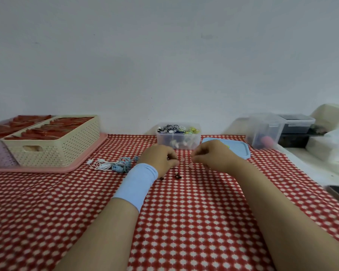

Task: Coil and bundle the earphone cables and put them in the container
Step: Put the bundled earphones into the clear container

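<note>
Your red-and-white checked tablecloth (184,222) fills the lower half of the view. At 10 o'clock on it sits a pink plastic tray (47,170) carrying a cream perforated plastic basket (63,151). At 12 o'clock, against the wall, stands the clear rectangular plastic container (160,140), already holding several coiled earphones, with its pale blue lid (241,149) lying flat just beside it at 1 o'clock. Your 2 hands meet near the middle, just in front of the container. Your left hand (160,159), with a light blue wristband (137,182), has its fingers curled and pinches a thin dark earphone cable (178,176) whose ends dangle to the cloth beneath it. Your right hand (213,155) has its fingertips drawn together facing the left; you cannot tell what they pinch. At 9 o'clock of your left hand lie a loose white earphone cable (104,165) and a tangled blue earphone cable (123,165), touching each other.
</note>
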A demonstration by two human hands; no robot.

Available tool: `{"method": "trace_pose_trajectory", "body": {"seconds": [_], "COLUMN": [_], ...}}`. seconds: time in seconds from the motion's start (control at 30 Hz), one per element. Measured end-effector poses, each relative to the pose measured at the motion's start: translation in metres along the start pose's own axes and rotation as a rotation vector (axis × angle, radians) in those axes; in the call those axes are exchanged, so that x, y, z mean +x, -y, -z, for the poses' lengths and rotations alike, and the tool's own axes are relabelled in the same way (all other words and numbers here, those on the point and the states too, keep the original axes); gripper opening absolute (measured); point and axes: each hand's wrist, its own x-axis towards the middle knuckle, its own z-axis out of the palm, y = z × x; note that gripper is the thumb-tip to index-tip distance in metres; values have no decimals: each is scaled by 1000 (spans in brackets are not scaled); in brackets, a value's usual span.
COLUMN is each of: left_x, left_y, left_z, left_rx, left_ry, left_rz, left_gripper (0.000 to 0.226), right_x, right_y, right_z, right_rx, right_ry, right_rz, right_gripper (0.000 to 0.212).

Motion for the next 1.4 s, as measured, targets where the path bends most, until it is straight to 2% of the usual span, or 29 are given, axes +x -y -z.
{"method": "trace_pose_trajectory", "body": {"seconds": [0.07,0.17,0.33,0.5,0.6,0.83,1.1,1.4], "left_x": [-5,-10,-19,-24,-24,-22,-25,-27], "left_y": [-4,-12,-13,-10,-6,-7,-8,-6], "left_z": [0,-2,-7,-6,-7,-12,-8,-6], "left_rx": [-183,-423,-653,-673,-710,-830,-827,-879], "left_ry": [-89,-130,-80,25,45,-80,-114,-61], "left_rz": [-24,-7,26,115,79,116,89,28], "left_gripper": [14,10,20,29,27,10,13,20], "right_x": [-1,-2,-3,-5,-7,-7,-6,-11], "right_y": [-2,-4,-3,3,3,0,-1,4], "right_z": [3,10,7,-2,-4,-6,-9,-6], "right_rx": [211,460,619,655,673,630,663,720], "right_ry": [-108,-203,-77,42,94,168,177,210], "right_rz": [-27,-79,-100,-128,-123,-85,-86,-123], "right_gripper": [3,6,14,11,16,10,12,11]}}
